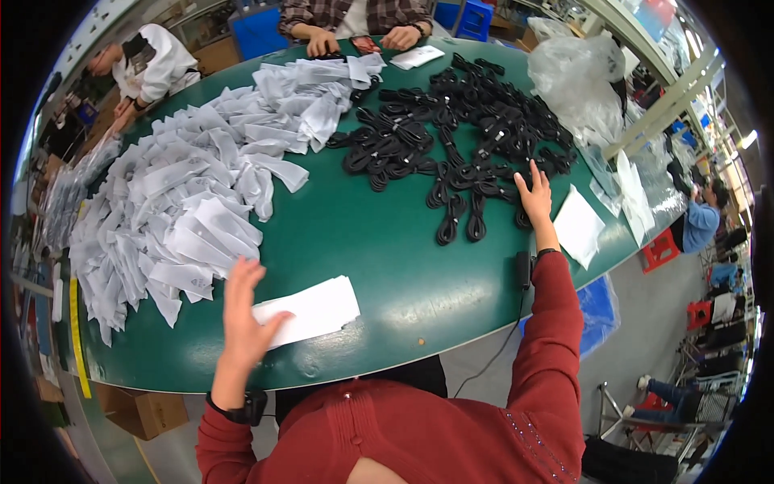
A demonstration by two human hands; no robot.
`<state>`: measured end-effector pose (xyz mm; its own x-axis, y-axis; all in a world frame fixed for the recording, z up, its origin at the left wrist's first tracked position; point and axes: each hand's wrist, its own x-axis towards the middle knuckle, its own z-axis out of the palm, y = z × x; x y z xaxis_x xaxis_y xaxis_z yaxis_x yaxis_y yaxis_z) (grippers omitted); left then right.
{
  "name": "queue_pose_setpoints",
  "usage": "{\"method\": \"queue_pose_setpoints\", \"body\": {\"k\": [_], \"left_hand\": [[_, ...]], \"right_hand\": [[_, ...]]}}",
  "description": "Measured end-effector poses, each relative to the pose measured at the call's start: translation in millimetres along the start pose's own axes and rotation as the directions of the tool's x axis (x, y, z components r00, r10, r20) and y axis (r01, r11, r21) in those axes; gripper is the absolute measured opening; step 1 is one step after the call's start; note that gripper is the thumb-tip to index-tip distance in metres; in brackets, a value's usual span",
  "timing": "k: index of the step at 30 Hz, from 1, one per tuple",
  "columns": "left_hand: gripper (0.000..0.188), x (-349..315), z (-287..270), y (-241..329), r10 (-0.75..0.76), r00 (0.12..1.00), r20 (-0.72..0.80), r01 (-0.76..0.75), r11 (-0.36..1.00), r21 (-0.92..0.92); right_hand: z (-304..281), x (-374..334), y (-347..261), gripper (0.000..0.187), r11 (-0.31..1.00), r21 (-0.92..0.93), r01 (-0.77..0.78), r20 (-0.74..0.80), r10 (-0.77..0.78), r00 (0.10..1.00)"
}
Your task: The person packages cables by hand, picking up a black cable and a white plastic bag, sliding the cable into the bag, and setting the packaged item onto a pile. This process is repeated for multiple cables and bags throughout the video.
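Note:
My left hand [244,321], slightly blurred, is raised with thumb and fingers apart at the left end of a small stack of white paper-like sheets or sleeves [318,310]. Its thumb overlaps the stack's edge; whether it touches cannot be made out. Just beyond lies a long heap of whitish translucent bags [185,189]. My right hand [537,203] reaches out, fingers spread and holding nothing, at the near right edge of a pile of coiled black cables [468,173]. Two coiled cables [451,219] lie at the pile's near side.
The green table [387,266] curves toward me. White sheets [579,226] lie right of my right forearm, clear plastic bags [580,85] behind. Across the table, a person's hands [321,42] rest near the bags. A cardboard box [141,411] stands below left; a black device with a cord [524,270] sits by my right forearm.

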<state>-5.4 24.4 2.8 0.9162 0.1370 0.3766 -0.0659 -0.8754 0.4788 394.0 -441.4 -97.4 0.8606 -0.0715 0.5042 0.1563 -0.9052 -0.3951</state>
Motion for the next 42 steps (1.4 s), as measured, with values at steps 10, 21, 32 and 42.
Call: {"method": "queue_pose_setpoints", "body": {"k": [10, 21, 32, 42], "left_hand": [[0.066, -6, 24, 34, 0.078, 0.991, 0.107, -0.067, 0.992, -0.103], [0.025, -18, 58, 34, 0.112, 0.994, 0.014, -0.109, 0.985, -0.132], [0.011, -17, 72, 25, 0.026, 0.995, -0.091, -0.044, 0.978, -0.204], [0.006, -12, 60, 32, -0.26, 0.964, 0.051, 0.257, 0.869, -0.423]], "right_hand": [[52, -37, -126, 0.04, 0.945, 0.103, 0.312, 0.183, -0.326, 0.927], [12, -75, -172, 0.026, 0.948, 0.169, 0.271, 0.212, -0.303, 0.929], [-99, -155, -248, 0.027, 0.606, 0.737, -0.3, 0.588, -0.356, 0.727], [-115, -210, -261, 0.042, 0.522, 0.729, 0.444, 0.184, -0.773, 0.607]]}}
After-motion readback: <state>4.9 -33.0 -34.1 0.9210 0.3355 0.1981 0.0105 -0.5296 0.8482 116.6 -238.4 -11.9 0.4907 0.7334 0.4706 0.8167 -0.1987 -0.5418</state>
